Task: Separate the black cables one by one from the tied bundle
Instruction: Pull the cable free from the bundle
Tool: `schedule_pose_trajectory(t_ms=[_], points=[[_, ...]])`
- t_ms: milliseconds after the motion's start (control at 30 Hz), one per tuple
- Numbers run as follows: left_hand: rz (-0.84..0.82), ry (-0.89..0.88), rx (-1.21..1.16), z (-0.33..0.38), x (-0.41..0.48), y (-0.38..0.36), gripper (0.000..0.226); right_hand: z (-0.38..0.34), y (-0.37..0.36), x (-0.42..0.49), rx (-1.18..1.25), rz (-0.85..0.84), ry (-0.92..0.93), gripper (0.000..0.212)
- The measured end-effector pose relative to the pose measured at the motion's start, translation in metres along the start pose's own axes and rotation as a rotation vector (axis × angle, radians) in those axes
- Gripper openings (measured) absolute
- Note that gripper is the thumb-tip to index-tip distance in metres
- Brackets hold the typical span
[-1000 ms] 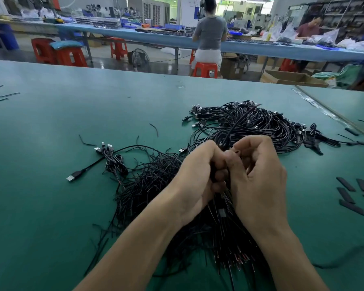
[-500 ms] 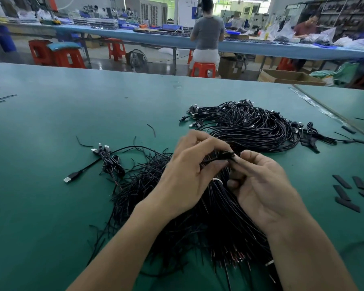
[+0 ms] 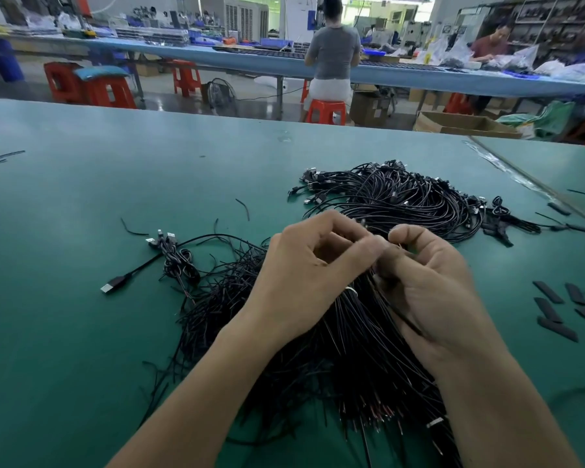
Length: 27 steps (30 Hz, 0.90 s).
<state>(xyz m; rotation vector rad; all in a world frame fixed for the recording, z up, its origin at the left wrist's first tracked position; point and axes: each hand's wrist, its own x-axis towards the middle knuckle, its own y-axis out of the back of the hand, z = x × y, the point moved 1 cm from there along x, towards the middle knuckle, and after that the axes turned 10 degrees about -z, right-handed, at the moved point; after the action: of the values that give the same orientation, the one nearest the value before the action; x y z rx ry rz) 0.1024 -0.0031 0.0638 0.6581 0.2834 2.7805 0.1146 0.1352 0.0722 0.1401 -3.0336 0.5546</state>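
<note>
Green matting covers the desk (image 3: 81,231). Beyond its far edge we see one long blue bench (image 3: 250,60), two people working at it and at least five red stools (image 3: 326,111).

We count three groups of black cables on the desk. The largest is the tied bundle (image 3: 352,349), fanning from the middle towards the near edge, with stripped ends showing by the near right corner. One white tie (image 3: 350,292) peeks out between our wrists. Our two forearms and hands cover the bundle's head and stand in the way of most of the binding.

The second group is a loose heap (image 3: 402,201) with plugs, lying further towards the far edge. The third is a small knotted clump (image 3: 176,261) on the left, with one plug (image 3: 110,285) stretched out towards the left edge.

Our left hand (image 3: 311,275) has thumb and forefinger pressed together above the bundle's head. The spot is blurred, so we cannot tell what lies between them. Our right hand (image 3: 429,282) is curled, and one cable (image 3: 406,319) runs across its palm under the fingers.

Five flat black strips (image 3: 549,292) lie near the right edge. Three thin offcuts (image 3: 4,153) lie at the left edge.
</note>
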Motion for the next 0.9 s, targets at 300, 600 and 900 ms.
schedule_pose_trajectory(t_ms=[300, 600, 900], points=[[-0.035, 0.079, 0.19, -0.009, 0.001, 0.012, 0.064, 0.009, 0.001, 0.001, -0.219, -0.046, 0.11, 0.02], [-0.031, -0.073, 0.26, 0.002, 0.0, 0.011, 0.033, 0.016, 0.007, 0.006, 0.092, -0.094, -0.115, 0.02], [0.029, -0.046, 0.011, 0.004, -0.001, 0.009, 0.02, 0.013, 0.004, 0.005, 0.097, -0.113, 0.051, 0.015]])
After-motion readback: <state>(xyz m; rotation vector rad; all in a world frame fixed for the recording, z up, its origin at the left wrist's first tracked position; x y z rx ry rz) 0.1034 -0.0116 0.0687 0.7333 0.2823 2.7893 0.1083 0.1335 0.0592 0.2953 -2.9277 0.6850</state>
